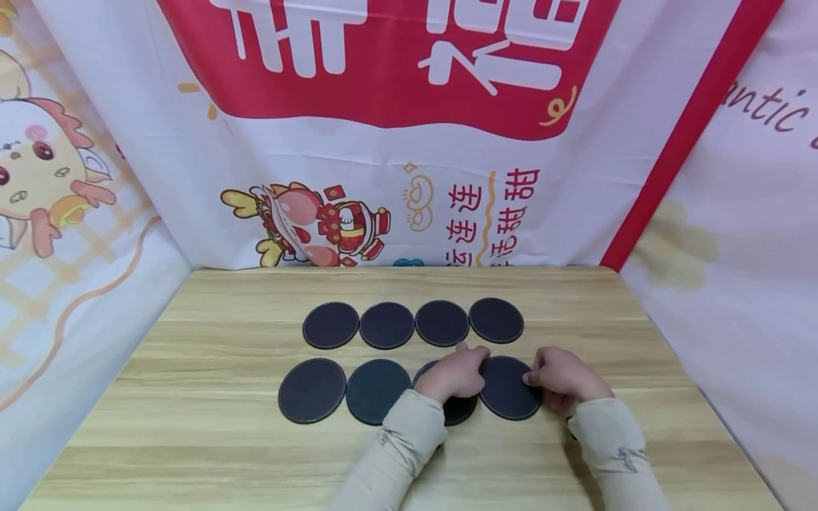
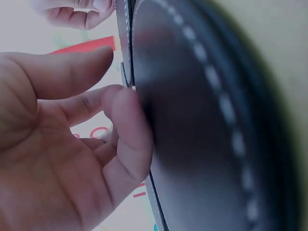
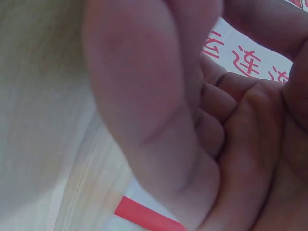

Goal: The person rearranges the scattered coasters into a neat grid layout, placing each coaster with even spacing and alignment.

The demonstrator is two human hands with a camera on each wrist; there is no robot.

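Several round dark coasters lie flat in two rows in the head view. My left hand (image 1: 455,374) reaches over the third coaster (image 1: 461,410) of the near row, its fingertips at the left edge of the rightmost near coaster (image 1: 509,389). In the left wrist view its fingers are bent, the little finger (image 2: 132,139) against a coaster with pale edge stitching (image 2: 211,77) and the thumb (image 2: 72,72) held apart. At the rightmost near coaster's right edge is my right hand (image 1: 565,380), thumb on the rim. Bent fingers (image 3: 144,96) fill the right wrist view, blurred.
In the far row the coasters run from a left one (image 1: 330,325) to a right one (image 1: 496,319). A dark greenish coaster (image 1: 378,392) lies left of my left hand. Beneath is a wood-grain table (image 1: 211,454), backed by a printed white cloth (image 1: 383,149) with cloth at both sides.
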